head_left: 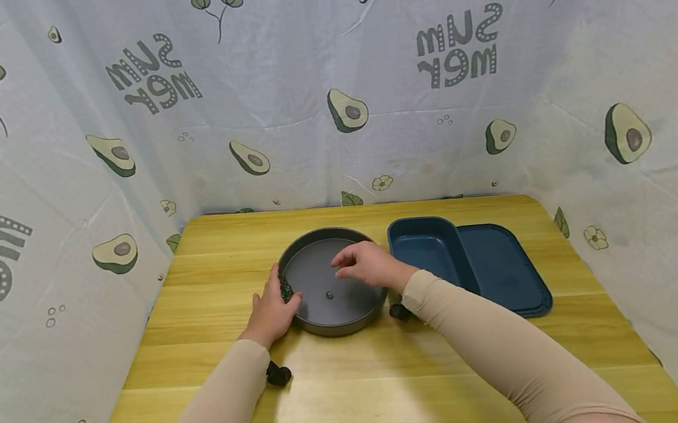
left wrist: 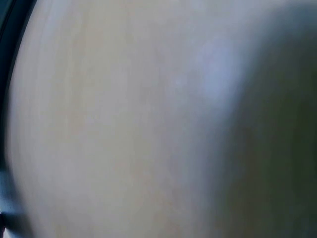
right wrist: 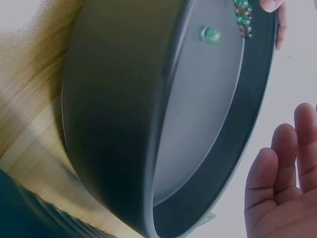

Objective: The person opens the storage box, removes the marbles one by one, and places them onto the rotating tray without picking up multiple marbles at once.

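A round dark grey baking pan [head_left: 340, 324] stands on the table. My left hand [head_left: 271, 311] grips its left rim, thumb over the inner side and fingers outside. Beside that thumb, several green and reddish-brown glass marbles [right wrist: 243, 20] cluster along the pan's inner wall. One green marble [head_left: 329, 295] lies apart from them on the pan floor. Over the pan's right part hovers my right hand [head_left: 367, 264], its fingers loosely bent and holding nothing; the right wrist view shows its fingers [right wrist: 285, 158] apart. Only blurred surface shows in the left wrist view.
To the pan's right is a deep blue rectangular box [head_left: 426, 229], with a flat blue lid or tray [head_left: 507, 268] partly behind it. All stand on a wooden table [head_left: 349, 394]. A patterned white curtain [head_left: 296, 68] surrounds the back and sides.
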{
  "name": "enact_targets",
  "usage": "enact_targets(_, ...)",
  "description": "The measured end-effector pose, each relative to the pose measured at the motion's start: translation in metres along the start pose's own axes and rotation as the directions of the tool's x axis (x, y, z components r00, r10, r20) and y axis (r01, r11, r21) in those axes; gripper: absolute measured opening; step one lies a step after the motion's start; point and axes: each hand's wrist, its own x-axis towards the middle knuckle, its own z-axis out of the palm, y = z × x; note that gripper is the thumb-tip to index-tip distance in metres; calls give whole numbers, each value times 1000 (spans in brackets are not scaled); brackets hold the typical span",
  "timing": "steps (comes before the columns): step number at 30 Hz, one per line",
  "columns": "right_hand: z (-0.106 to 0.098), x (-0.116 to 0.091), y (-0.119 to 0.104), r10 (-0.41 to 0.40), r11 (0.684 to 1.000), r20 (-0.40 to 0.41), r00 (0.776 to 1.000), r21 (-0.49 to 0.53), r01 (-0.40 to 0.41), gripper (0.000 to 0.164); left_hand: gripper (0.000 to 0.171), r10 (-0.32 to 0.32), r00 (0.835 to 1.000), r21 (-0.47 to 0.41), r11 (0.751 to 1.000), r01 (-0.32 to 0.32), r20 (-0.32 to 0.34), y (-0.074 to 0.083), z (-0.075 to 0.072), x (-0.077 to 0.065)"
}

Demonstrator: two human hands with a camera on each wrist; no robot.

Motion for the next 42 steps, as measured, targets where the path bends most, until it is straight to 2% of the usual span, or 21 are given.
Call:
enact_targets(5,-4,-2,3,9,1000,8,1000,15,-9,34,93,-2,1000,-6,1000,2,-1,1,0,-1)
enact_targets(12,-19,-11,13,44,999,-9,999,-20,-44,36,92,-6,1000,-4,1000,6,1,0,-1,-1)
enact_targets(29,-60,-46,58,122,992,-82,989,-26,-125,40,93,-21,999,-13,1000,21,24,2,-1,-2)
enact_targets(34,-70,-58,69,164,985,-105,981,-42,-170,40,93,-25,999,-16,1000,26,35,2,-1,-1)
enact_targets(42,-79,-73,86,180,978,-147,973,-75,-192,43,93,-34,998,1,999,34,46,2,-1,-1)
